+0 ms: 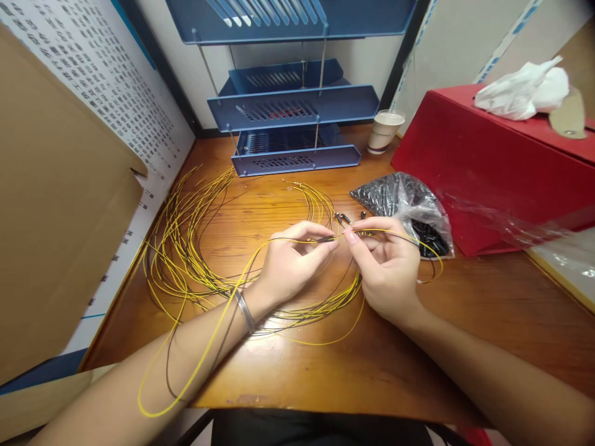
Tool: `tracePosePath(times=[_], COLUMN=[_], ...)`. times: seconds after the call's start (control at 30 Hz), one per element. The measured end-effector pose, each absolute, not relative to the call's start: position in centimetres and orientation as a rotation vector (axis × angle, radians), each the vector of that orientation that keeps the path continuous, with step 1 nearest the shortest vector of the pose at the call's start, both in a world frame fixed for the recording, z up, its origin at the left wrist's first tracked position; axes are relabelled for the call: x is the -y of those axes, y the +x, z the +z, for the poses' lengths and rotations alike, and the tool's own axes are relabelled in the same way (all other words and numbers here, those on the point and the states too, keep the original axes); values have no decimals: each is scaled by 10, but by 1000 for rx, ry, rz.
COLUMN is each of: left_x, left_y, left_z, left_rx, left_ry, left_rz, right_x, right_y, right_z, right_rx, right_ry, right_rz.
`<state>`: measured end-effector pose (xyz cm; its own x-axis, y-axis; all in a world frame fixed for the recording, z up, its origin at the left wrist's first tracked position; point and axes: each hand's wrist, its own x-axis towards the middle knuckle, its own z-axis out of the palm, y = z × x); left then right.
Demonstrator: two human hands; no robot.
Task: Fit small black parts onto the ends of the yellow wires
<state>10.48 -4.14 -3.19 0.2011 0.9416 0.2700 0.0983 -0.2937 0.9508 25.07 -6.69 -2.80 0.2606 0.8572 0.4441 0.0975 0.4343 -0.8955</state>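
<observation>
Fingers (310, 229) pinched together, left hand (287, 263) and right hand (389, 269) hold yellow wire (247, 269).

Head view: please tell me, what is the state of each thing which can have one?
Left hand: pinching black sleeve
Right hand: pinching yellow wire beside the sleeve
Wire bundle: loosely coiled
Plastic bag: holding black pieces, closure unclear
Paper cup: upright
Blue rack: standing, tiered
White wad: crumpled, on red box
</observation>
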Motion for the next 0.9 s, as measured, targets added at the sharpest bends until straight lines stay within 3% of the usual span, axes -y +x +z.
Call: tracePosePath(times=[0.9], left_x=[43], left_y=[103], left_z=[-33], left_rx=[-1002], left_ry=[1635], left_rz=[1181], right_x=[69], right_y=[248], right_z=[-31], right_rx=[1269], right_ry=[-1046], right_rz=[740])
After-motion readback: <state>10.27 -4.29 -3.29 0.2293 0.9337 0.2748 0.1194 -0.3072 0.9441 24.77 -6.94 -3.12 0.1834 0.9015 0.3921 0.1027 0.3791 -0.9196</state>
